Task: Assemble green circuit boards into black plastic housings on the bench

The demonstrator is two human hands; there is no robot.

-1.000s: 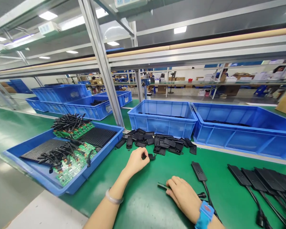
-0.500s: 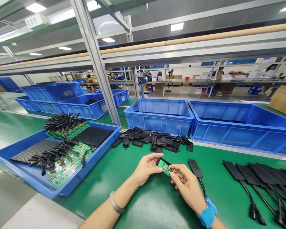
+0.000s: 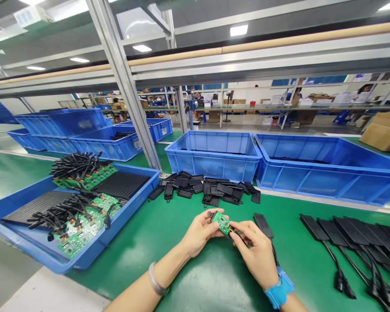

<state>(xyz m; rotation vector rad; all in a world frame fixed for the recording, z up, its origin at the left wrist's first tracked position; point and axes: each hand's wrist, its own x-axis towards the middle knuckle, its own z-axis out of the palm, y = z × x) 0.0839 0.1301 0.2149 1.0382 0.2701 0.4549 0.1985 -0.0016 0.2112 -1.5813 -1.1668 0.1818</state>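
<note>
A small green circuit board (image 3: 220,222) is held between my two hands over the green mat. My left hand (image 3: 201,232) grips its far left end, thumb on top, along with a black plastic case (image 3: 210,214) that shows mostly as an end loop. How far the board sits inside the case is hidden by my fingers. At the near right end, my right hand (image 3: 255,251) pinches the board's coloured wires and black cable (image 3: 236,236). Just beyond my right wrist lies a closed black case with a cable (image 3: 263,225).
Loose black case parts (image 3: 211,188) are piled in front of two blue bins (image 3: 214,167). At left, a blue tray (image 3: 117,232) carries green boards with black cables and rows of black pieces. Several cabled black units (image 3: 341,234) lie at right. A metal post (image 3: 126,82) rises behind the tray.
The board has tilted to face up more, and its wires now show at the right end. My right fingers have shifted down onto the cable end. The view has turned slightly right.
</note>
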